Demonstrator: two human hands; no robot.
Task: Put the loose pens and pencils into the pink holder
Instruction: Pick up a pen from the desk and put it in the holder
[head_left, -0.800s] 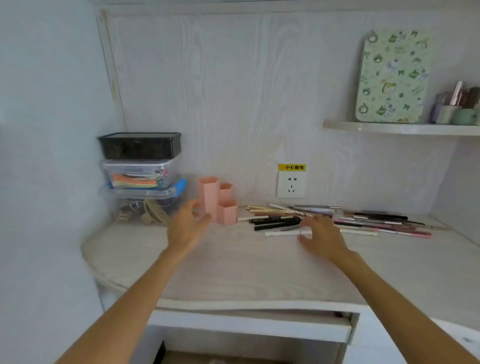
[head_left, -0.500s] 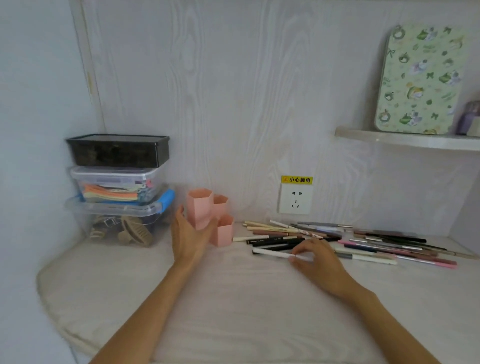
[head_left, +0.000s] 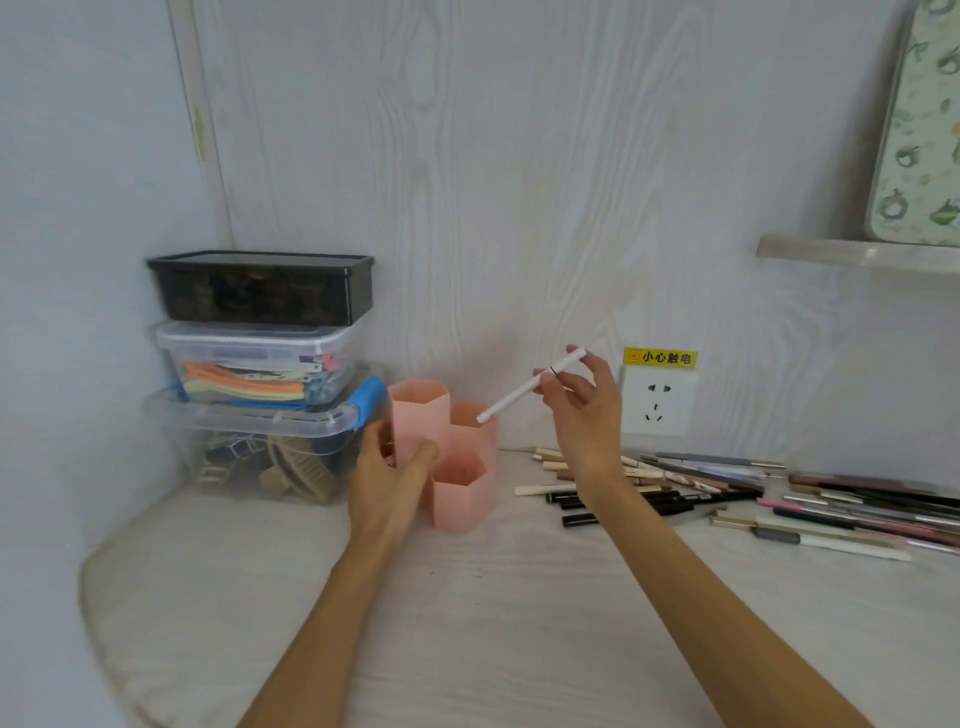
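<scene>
Above the pink holder (head_left: 447, 452), the right hand (head_left: 584, 415) now pinches a white pen (head_left: 530, 385), tip tilted down by the middle cup. A moment ago this hand lay flat on the pile of pens (head_left: 779, 499). The left hand (head_left: 387, 478) still grips the holder. One pen is nearly in.

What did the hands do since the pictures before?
The right hand picked a white pen off the desk and lifted it over the pink hexagonal plastic holder. The left hand took hold of the holder. The other loose pens stayed put.
</scene>
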